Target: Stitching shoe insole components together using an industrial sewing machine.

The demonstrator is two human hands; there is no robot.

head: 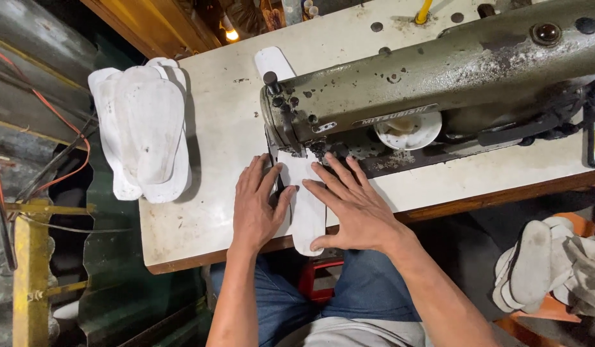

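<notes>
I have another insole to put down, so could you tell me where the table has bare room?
Bare table lies between the insole stack and sewing machine, and along the front edge left of the left hand. Crowded under the needle, where both hands, right hand included, press the white piece.

A pale oblong nameplate (pixel 395 114) fronts the sewing machine (pixel 438 71).

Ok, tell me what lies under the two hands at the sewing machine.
A white sole-shaped piece lies flat on the table, pressed by the left hand and right hand. Its far end meets the sewing machine; the palms cover its edges.
</notes>
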